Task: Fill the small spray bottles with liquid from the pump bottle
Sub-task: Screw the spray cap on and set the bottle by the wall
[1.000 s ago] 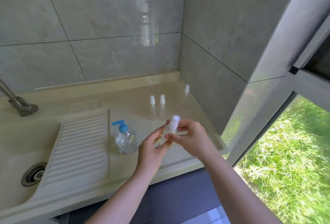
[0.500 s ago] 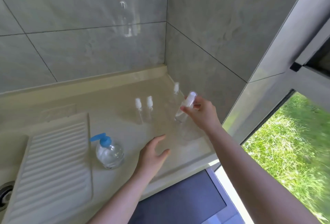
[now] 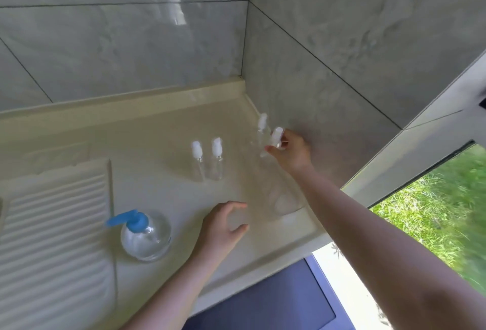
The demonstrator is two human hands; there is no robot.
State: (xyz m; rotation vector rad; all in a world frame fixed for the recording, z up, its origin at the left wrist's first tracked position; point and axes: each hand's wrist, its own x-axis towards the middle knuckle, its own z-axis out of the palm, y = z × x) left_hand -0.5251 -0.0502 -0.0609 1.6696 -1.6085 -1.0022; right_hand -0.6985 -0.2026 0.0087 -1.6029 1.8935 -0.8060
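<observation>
My right hand (image 3: 289, 152) pinches a small clear spray bottle (image 3: 274, 138) with a white cap, tilted, close to the right wall. Just behind it stands another small spray bottle (image 3: 261, 124) near the corner. Two more small spray bottles (image 3: 197, 158) (image 3: 217, 157) stand side by side in the middle of the beige counter (image 3: 157, 132). The round clear pump bottle (image 3: 146, 237) with a blue pump head sits front left. My left hand (image 3: 223, 224) hovers over the counter, fingers loosely curved, holding nothing.
A ribbed washboard surface (image 3: 52, 224) slopes down at the left. Grey tiled walls (image 3: 342, 40) close the counter at the back and right. An open window (image 3: 441, 198) with grass outside lies right of my right arm. A clear rounded object (image 3: 286, 203) lies near the counter's right front.
My right hand has carried the small spray bottle away from my left hand, farther back and right toward the corner bottle. My left hand let go and stays low over the counter.
</observation>
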